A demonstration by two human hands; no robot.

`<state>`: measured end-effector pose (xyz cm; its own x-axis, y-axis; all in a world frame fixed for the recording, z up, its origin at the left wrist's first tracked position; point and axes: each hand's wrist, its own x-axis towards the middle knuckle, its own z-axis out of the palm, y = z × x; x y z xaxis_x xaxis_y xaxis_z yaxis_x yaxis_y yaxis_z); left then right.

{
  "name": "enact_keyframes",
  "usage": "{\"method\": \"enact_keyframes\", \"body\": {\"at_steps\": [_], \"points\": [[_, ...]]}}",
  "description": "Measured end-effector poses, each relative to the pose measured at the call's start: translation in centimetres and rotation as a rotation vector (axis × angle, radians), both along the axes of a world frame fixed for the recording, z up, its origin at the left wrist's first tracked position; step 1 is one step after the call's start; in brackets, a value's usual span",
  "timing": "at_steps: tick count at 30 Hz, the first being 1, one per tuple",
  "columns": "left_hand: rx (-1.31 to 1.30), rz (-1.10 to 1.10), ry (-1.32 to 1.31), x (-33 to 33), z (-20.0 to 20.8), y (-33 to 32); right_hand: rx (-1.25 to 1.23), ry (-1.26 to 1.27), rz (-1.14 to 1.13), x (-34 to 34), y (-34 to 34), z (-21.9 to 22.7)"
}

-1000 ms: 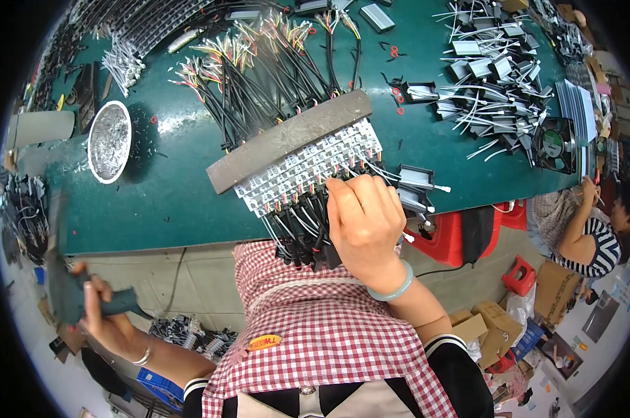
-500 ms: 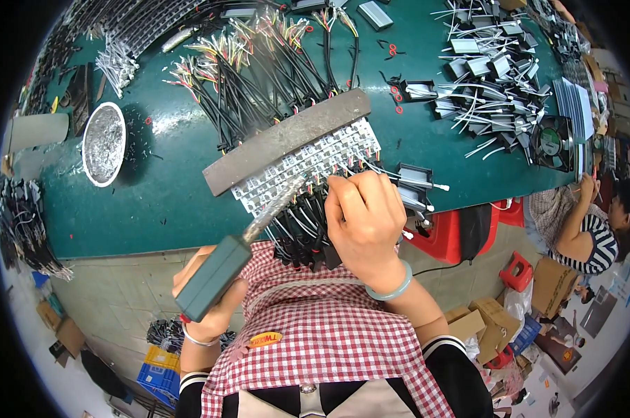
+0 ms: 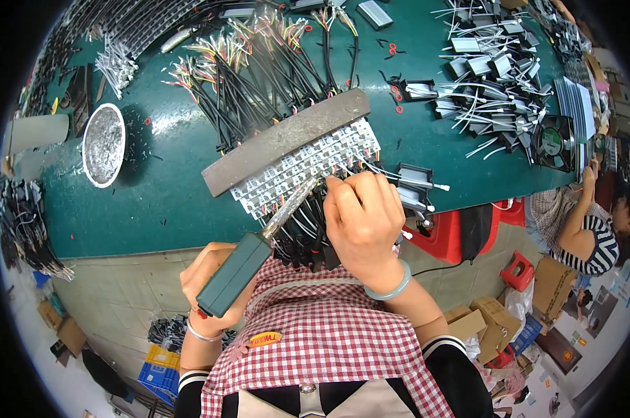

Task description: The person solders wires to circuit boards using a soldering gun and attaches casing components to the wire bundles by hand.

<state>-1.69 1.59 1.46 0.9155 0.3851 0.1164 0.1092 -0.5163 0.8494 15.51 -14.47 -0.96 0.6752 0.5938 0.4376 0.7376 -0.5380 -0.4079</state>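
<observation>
My left hand [image 3: 207, 275] is closed around the green handle of a soldering iron [image 3: 235, 273]. Its silvery shaft slants up to the near edge of a panel of white circuit boards [image 3: 297, 167]. Beside the hot end, my right hand [image 3: 363, 219] pinches a thin wire at that same edge; its fingertips mostly hide the wire. Black cables [image 3: 304, 226] hang from the panel's near side toward my apron. Across the panel's far side lies a flat, dark grey bar [image 3: 287, 141].
Beyond the bar, a row of black cables [image 3: 242, 104] fans out with stripped, coloured ends. A white-rimmed bowl [image 3: 122, 146] sits left on the green table [image 3: 168, 216]. Grey housings with white leads [image 3: 492, 76] pile up at right, near a black fan [image 3: 553, 143]. Another person [image 3: 579, 230] sits at far right.
My left hand and the soldering iron have shifted right and slightly up, bringing the tip closer to my right fingertips. My right hand has hardly moved. The other person's arm has shifted.
</observation>
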Motion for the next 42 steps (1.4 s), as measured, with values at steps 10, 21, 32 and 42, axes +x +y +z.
{"method": "enact_keyframes", "body": {"at_steps": [10, 21, 32, 42], "points": [[0.027, 0.016, 0.006, 0.2, -0.2, -0.1, -0.005, -0.003, -0.004, -0.1, 0.0, -0.1], [0.086, 0.04, -0.017, 0.1, 0.2, -0.3, -0.014, -0.012, -0.003, -0.1, 0.1, 0.0], [0.229, 0.775, -0.585, -7.0, 4.0, 7.8, -0.013, 0.013, 0.012, -0.1, -0.1, 0.1], [-0.137, 0.82, -0.267, -6.2, 0.9, 7.4, -0.013, 0.075, 0.026, 0.2, -0.6, 0.6]]}}
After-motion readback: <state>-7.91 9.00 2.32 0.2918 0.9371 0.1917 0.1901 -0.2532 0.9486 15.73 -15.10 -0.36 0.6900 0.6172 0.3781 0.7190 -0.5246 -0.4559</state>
